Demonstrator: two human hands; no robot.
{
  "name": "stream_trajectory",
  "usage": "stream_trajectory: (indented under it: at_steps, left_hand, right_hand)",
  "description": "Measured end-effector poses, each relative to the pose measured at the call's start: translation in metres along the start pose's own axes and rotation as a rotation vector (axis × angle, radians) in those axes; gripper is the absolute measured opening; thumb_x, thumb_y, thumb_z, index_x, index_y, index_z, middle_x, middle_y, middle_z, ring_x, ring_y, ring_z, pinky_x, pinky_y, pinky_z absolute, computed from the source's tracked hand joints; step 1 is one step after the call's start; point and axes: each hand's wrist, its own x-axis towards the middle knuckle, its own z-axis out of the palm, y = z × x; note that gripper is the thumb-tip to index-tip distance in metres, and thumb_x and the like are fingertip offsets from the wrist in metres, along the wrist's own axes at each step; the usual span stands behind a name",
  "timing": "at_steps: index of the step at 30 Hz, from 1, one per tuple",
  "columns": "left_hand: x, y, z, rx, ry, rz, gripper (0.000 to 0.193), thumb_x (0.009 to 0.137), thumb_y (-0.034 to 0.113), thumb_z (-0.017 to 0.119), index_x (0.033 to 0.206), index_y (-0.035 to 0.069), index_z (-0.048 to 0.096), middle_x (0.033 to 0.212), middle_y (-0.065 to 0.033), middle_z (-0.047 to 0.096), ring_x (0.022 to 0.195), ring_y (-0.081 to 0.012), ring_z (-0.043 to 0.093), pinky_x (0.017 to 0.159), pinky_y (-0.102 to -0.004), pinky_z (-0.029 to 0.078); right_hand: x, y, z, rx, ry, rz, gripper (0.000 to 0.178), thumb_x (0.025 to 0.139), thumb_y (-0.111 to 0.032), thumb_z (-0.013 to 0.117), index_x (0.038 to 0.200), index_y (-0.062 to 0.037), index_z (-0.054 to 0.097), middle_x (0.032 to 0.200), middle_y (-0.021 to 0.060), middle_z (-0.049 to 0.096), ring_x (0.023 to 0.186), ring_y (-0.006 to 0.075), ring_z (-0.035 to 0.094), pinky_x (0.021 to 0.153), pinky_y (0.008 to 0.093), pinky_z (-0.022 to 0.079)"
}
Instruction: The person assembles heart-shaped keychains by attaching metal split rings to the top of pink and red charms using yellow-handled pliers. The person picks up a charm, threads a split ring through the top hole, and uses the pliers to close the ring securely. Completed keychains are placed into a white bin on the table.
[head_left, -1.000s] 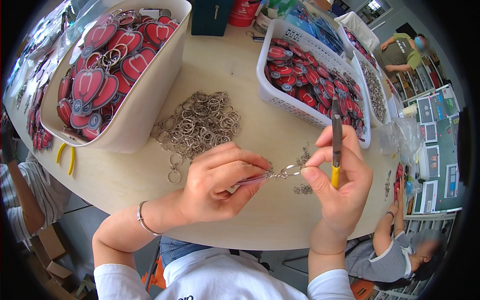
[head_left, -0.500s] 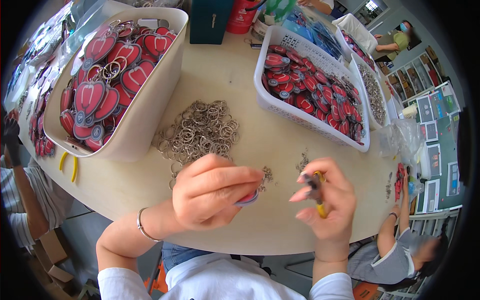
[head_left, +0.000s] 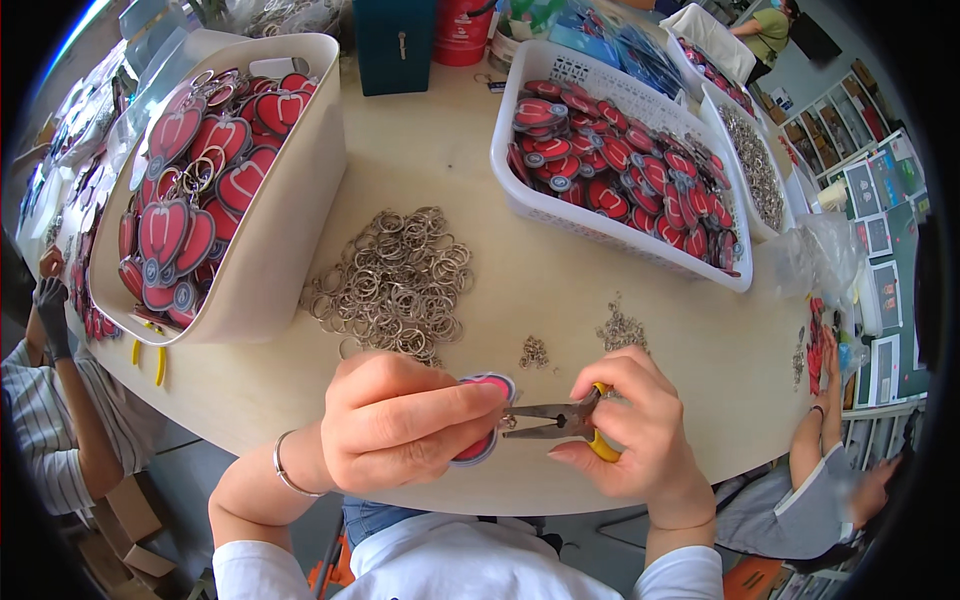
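My left hand (head_left: pixel 405 415) pinches a red keychain charm (head_left: pixel 488 447) with a grey rim, partly covered by my fingers. My right hand (head_left: pixel 640 425) is closed around the yellow handles of pliers (head_left: pixel 560 418), whose metal jaws point left. The jaw tips meet a small metal piece at the charm's right edge; whether they grip it I cannot tell. Beyond my left hand lies a heap of metal split rings (head_left: pixel 395 285). Small metal links form a little pile (head_left: pixel 534 353) past the charm, and another pile (head_left: pixel 622 330) lies beyond my right hand.
A deep cream bin (head_left: pixel 320 150) at left holds charms with rings. A white perforated basket (head_left: pixel 600 215) at back right holds loose red charms. Yellow-handled pliers (head_left: pixel 160 365) lie beside the bin. Co-workers sit at the left (head_left: pixel 75 420) and right (head_left: pixel 790 500).
My right hand has turned the pliers so the jaws point left, and they now reach the charm. My left hand has shifted slightly left and down, showing more of the charm.
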Motion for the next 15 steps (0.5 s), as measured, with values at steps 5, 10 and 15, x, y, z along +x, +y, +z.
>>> stream_trajectory:
  at_steps: [5, 10, 15]
  left_hand:
    - [0.0002, 0.0002, -0.0011, -0.028, -0.013, 0.012, 0.030, 0.059, -0.005, 0.071, 0.088, 0.003, 0.069, 0.108, -0.0040, 0.063, 0.078, -0.0194, 0.058, 0.060, -0.0292, 0.050]
    - [0.0033, -0.0037, 0.0053, -0.056, 0.109, 0.080, 0.025, 0.054, 0.002, 0.068, 0.079, 0.000, 0.071, 0.098, -0.0065, 0.068, 0.068, -0.0149, 0.058, 0.047, -0.0238, 0.043]
    - [0.0034, -0.0030, 0.0039, -0.053, 0.118, 0.105, 0.022, 0.058, 0.001, 0.070, 0.080, -0.001, 0.070, 0.099, -0.0065, 0.068, 0.070, -0.0154, 0.059, 0.046, -0.0239, 0.041]
  right_hand:
    - [-0.0014, -0.0013, 0.0016, -0.048, 0.020, -0.045, 0.034, 0.065, -0.023, 0.080, 0.058, -0.0046, 0.052, 0.084, 0.0080, 0.056, 0.069, 0.0244, 0.052, 0.060, 0.0350, 0.043]
    - [-0.0032, -0.0032, 0.0049, -0.112, 0.046, -0.097, 0.034, 0.063, -0.020, 0.079, 0.056, -0.0041, 0.050, 0.082, 0.0107, 0.055, 0.065, 0.0251, 0.051, 0.056, 0.0354, 0.042]
    - [-0.0059, -0.0053, 0.0080, -0.159, 0.074, -0.131, 0.031, 0.061, -0.017, 0.078, 0.057, -0.0037, 0.050, 0.081, 0.0117, 0.053, 0.061, 0.0246, 0.049, 0.051, 0.0345, 0.040]
